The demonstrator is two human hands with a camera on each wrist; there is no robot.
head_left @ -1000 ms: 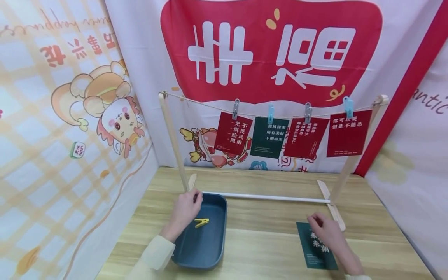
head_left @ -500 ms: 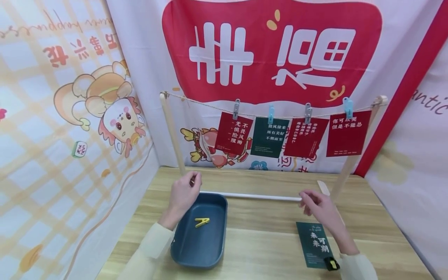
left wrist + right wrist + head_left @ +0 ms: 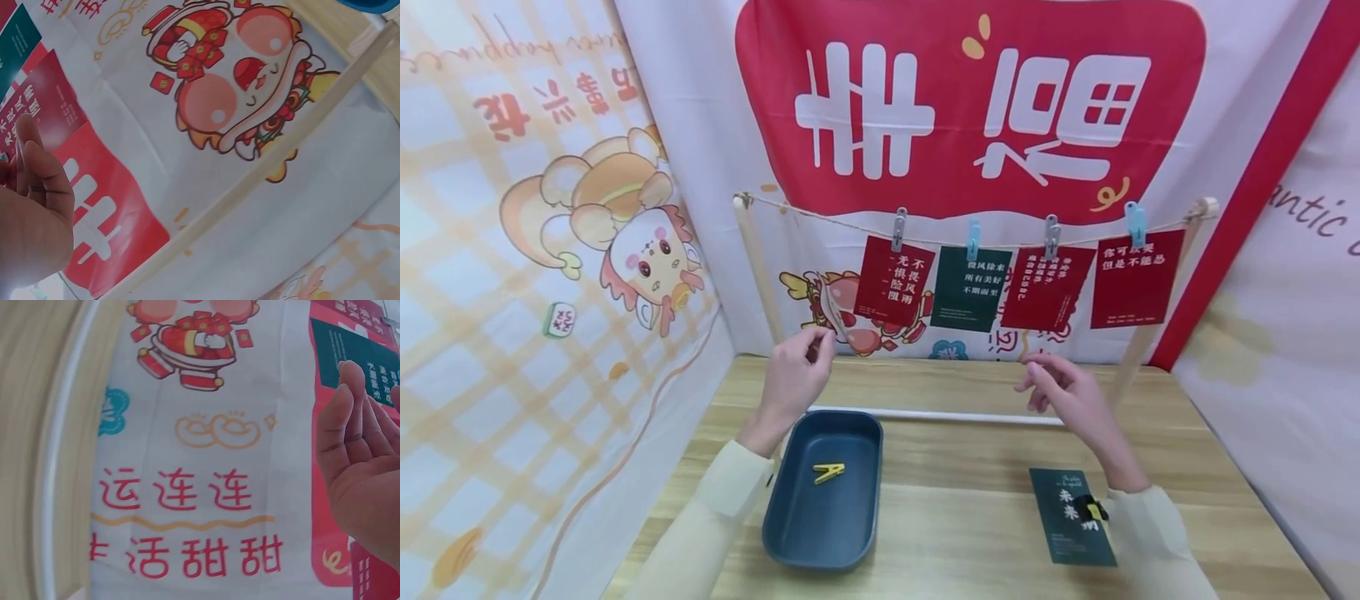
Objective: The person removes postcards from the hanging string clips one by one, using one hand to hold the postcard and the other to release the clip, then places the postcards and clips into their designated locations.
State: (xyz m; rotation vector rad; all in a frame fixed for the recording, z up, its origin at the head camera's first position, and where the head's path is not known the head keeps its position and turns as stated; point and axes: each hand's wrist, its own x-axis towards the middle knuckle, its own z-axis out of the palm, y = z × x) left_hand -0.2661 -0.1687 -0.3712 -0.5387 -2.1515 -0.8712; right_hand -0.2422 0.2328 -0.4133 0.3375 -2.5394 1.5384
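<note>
My left hand [image 3: 797,367] hovers above the far end of a dark blue tray [image 3: 823,533], its fingers loosely curled; no object shows in it. A yellow clothespin [image 3: 829,473] lies inside the tray. My right hand [image 3: 1063,392] is raised over the table, fingers relaxed and bent, with nothing visible between them. Below it lies a green card [image 3: 1056,533] with white writing, partly covered by the right wrist's camera strap. Ahead hang a green card [image 3: 967,300] and several red cards, among them a left one [image 3: 891,287], clipped to a string by grey and light blue clothespins [image 3: 973,240].
A wooden frame with a left post [image 3: 752,258] and a right post [image 3: 1138,350] carries the string [image 3: 820,221]. A white rod [image 3: 940,415] joins the posts low down. Printed cloth [image 3: 700,125] encloses the wooden table [image 3: 940,533].
Both hands have risen and moved away from the person, the left from the tray's edge, the right off the green card, which stays on the table. The view has shifted slightly.
</note>
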